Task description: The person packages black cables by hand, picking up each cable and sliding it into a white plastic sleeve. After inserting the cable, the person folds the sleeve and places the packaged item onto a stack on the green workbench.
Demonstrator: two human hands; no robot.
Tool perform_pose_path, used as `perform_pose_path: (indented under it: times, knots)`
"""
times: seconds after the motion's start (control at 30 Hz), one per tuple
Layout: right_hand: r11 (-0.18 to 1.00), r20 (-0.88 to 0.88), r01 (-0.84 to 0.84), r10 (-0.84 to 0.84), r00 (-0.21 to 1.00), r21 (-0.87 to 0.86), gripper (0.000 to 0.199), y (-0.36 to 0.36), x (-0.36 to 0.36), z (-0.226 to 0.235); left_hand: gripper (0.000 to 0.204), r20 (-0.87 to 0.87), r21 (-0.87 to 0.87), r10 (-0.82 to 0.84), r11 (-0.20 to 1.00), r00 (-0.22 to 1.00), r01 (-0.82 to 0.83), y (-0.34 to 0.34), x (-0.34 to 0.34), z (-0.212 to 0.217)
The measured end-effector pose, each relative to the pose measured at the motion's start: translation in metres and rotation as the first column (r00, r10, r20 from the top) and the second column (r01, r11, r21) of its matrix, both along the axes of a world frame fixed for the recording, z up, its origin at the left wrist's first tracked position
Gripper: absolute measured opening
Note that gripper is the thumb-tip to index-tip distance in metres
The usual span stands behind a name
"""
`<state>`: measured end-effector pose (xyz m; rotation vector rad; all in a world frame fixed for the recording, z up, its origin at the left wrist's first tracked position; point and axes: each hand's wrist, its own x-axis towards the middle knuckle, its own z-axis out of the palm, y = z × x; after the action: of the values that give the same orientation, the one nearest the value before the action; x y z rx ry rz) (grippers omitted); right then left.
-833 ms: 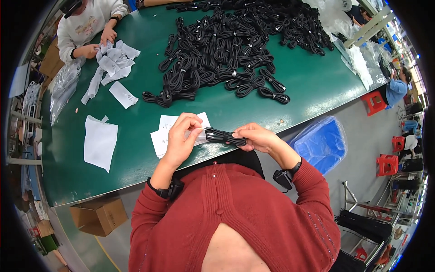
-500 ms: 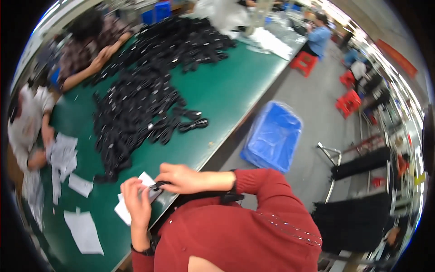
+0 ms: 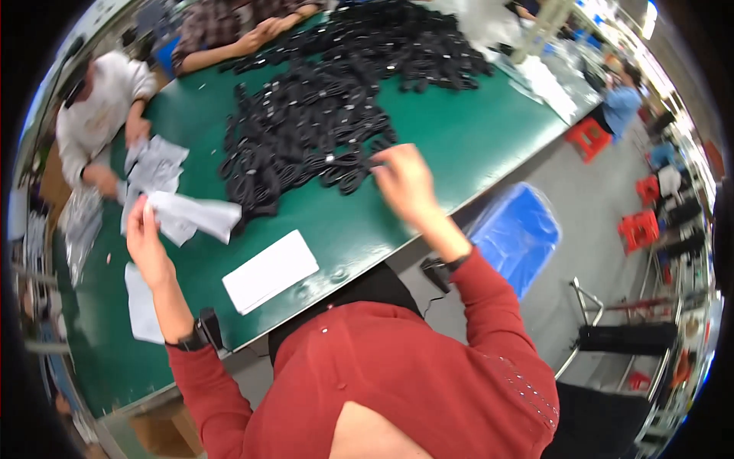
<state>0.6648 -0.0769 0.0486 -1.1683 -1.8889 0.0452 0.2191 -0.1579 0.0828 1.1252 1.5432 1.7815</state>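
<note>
My left hand [image 3: 149,243] is raised over the left part of the table, thumb and fingers pinching the end of a thin white sheet-like piece [image 3: 200,215], perhaps a flat bag. My right hand [image 3: 409,186] is at the near right edge of a heap of coiled black cables [image 3: 294,126]. Its curled fingers close on a dark bit of coiled cable at the fingertips; blur hides the detail. Between my hands, a small stack of white rectangular sheets [image 3: 270,273] lies flat by the table's near edge.
Across the green table [image 3: 451,130], a person in white [image 3: 107,107] handles crumpled white pieces [image 3: 157,164]; another, in plaid [image 3: 218,34], sits behind the heap. A blue lined bin [image 3: 520,237] stands right of the table. Red stools [image 3: 589,139] are beyond.
My hands have parted from above the white stack, where they held a black cable. The left moved left and took a white piece; the right reached forward to the heap. The view shifted.
</note>
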Motion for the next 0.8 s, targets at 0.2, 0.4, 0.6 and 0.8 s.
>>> perform_pose_path:
  times: [0.2, 0.4, 0.6, 0.8]
  knots:
    - [0.998, 0.459, 0.056, -0.038, 0.888, -0.027, 0.027, 0.007, 0.042, -0.033, 0.011, -0.682, 0.041, -0.014, 0.997, 0.731, 0.058, -0.035, 0.109, 0.001]
    - [0.998, 0.338, -0.054, 0.066, 0.939, -0.044, 0.022, -0.003, 0.023, -0.046, 0.012, -0.681, -0.146, -0.278, 0.958, 0.678, 0.246, -0.048, 0.163, -0.06]
    - [0.525, -0.572, -0.534, 0.105, 0.814, -0.663, 0.023, -0.045, -0.025, -0.035, 0.01, -0.771, -0.195, -0.273, 0.961, 0.575, 0.194, -0.047, 0.179, -0.075]
    - [0.612, -0.458, -0.627, 0.434, 0.776, -0.482, 0.03, -0.064, -0.048, -0.028, 0.008, -0.521, -0.294, -0.328, 0.936, 0.788, 0.195, -0.052, 0.179, -0.067]
